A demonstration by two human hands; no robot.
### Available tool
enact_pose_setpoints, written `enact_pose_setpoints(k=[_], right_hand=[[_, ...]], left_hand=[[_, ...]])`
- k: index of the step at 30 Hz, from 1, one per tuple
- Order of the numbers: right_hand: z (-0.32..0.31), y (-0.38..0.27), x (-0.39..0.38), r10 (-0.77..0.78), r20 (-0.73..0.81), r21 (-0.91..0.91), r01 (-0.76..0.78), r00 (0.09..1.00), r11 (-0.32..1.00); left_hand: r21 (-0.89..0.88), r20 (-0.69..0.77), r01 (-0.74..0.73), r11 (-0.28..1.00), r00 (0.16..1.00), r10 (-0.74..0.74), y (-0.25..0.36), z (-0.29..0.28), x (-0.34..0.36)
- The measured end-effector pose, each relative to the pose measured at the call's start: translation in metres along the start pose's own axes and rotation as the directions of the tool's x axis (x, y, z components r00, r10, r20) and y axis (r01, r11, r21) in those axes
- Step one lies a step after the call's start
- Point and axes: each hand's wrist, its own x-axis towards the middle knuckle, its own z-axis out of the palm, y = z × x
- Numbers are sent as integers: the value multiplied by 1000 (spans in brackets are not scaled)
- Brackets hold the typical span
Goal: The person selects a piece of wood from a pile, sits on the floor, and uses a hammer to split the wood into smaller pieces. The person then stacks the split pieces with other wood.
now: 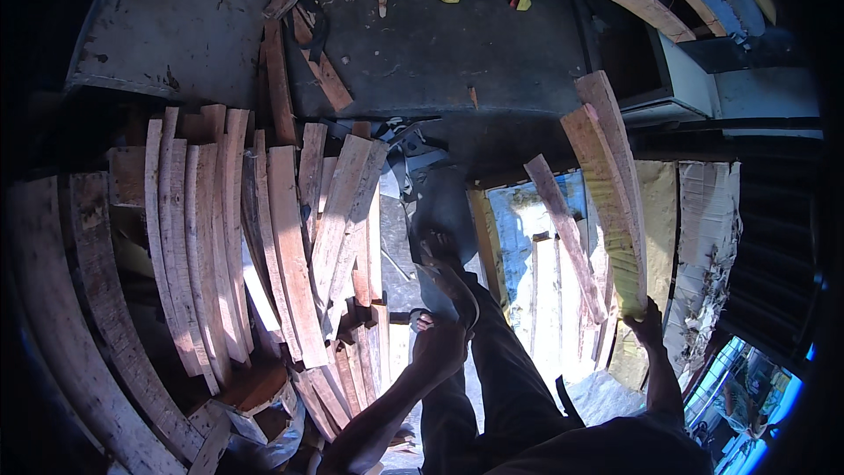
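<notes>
Right hand (647,324) grips a plank's (629,198) near end.
Best held firmly, clear of the slat (568,239) left of it; left hand (440,339) too shadowed to tell.

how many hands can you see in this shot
2: the left hand is near the lower middle, over the legs; the right hand is on the right, at the near end of a long board. Shadows could hide others.

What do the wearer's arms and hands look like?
Left hand and right hand ungloved; left forearm and right forearm bare where visible. Dark garment at the lower edge. No cables on either arm. Too shadowed to rule out rings or small markings.
</notes>
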Motion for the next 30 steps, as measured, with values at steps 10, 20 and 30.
enact_pose_setpoints(k=[10, 20, 30], right_hand=[[-77, -236, -103, -535, 535, 711, -690, 654, -133], [-127, -317, -35, -567, 158, 979, -202, 809, -15], [-34, -311, 257, -414, -81, 34, 418, 907, 908]], left_hand=[[-285, 48, -234, 929, 965, 258, 196, 66, -110], [-203, -241, -328, 922, 930, 278, 151, 23, -80], [-307, -348, -90, 947, 937, -24, 7, -107, 32]])
